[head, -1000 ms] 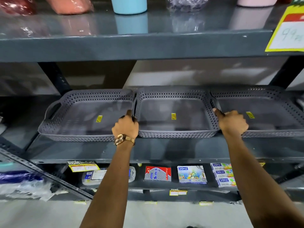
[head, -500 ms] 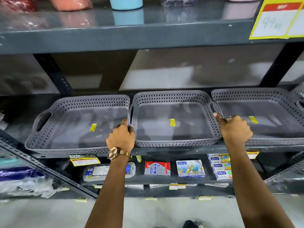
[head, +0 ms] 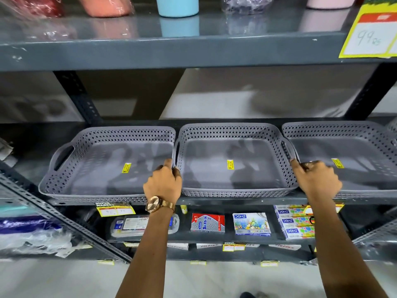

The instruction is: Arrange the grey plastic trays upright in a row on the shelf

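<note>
Gripping the middle tray at both of its side handles, I have my left hand curled shut around its nine o'clock handle and my right hand curled shut around its three o'clock handle. My left thumb points up along the gap between this tray and the left tray; my right index finger lies along the rim where it meets the right tray.

All three grey trays lie flat, open side up, in a row on the middle shelf, their side walls touching or just beside one another. Each has pierced walls and a small yellow sticker on its floor. The left tray's front corner juts slightly past the shelf edge at seven o'clock. The right tray runs out of view at three o'clock.

A gold watch sits on my left wrist.

At twelve o'clock, the upper shelf carries a light blue cup and wrapped goods, with a yellow price card hanging at two o'clock. At six o'clock, the lower shelf holds small boxes: a red one and a blue-and-white one, with a stack of boxes at five o'clock.
</note>
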Demonstrator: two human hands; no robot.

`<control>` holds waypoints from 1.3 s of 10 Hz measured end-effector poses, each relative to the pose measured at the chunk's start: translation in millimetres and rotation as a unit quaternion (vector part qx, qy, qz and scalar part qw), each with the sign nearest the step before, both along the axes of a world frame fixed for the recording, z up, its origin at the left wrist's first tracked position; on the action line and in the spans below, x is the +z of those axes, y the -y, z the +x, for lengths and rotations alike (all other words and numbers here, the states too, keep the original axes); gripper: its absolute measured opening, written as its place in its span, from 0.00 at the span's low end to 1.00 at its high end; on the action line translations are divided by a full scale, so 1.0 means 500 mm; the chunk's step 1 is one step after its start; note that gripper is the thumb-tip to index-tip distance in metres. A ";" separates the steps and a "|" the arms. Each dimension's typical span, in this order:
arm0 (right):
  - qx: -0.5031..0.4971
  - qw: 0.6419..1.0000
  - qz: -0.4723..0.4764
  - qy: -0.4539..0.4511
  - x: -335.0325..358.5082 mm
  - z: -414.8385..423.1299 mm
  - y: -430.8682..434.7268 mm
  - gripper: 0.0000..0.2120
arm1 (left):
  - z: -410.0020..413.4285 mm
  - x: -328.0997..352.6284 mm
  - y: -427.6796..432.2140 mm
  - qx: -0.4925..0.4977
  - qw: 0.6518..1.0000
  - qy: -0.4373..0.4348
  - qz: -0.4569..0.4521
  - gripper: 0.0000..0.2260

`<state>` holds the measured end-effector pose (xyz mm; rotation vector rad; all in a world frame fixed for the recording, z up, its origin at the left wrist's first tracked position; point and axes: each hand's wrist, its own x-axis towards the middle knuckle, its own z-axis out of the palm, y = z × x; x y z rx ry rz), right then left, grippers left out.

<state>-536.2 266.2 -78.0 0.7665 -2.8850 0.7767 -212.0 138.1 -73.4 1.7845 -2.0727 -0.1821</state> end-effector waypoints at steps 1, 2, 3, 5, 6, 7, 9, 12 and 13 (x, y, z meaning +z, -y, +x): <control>0.005 1.000 0.013 0.004 0.003 0.001 0.001 0.29 | 0.001 0.001 -0.001 -0.006 1.000 -0.002 0.000 0.13; 0.001 1.000 0.013 0.015 0.008 0.004 0.003 0.29 | 0.001 0.003 -0.002 -0.009 1.000 -0.002 -0.004 0.14; 0.003 1.000 0.018 0.013 0.009 0.003 0.004 0.30 | 0.002 0.003 -0.002 -0.011 1.000 -0.004 -0.001 0.15; 0.005 1.000 0.023 0.002 0.012 0.007 0.005 0.31 | 0.004 0.006 -0.005 -0.015 1.000 -0.004 -0.008 0.15; -0.002 1.000 0.025 0.003 0.013 0.010 0.004 0.32 | 0.005 0.008 -0.007 -0.018 1.000 -0.006 -0.011 0.15; -0.004 1.000 0.017 0.002 0.014 0.011 0.003 0.32 | 0.007 0.010 -0.007 -0.020 1.000 -0.009 -0.009 0.16; -0.009 1.000 0.009 0.004 0.013 0.013 0.003 0.31 | 0.007 0.011 -0.010 -0.026 1.000 -0.009 -0.013 0.15; 0.012 0.999 0.025 -0.015 0.033 0.030 -0.010 0.31 | 0.014 0.018 -0.016 -0.029 0.999 -0.021 0.000 0.14; 0.042 0.997 0.037 -0.045 0.055 0.059 -0.020 0.31 | 0.011 0.024 -0.023 -0.033 0.999 -0.005 -0.001 0.17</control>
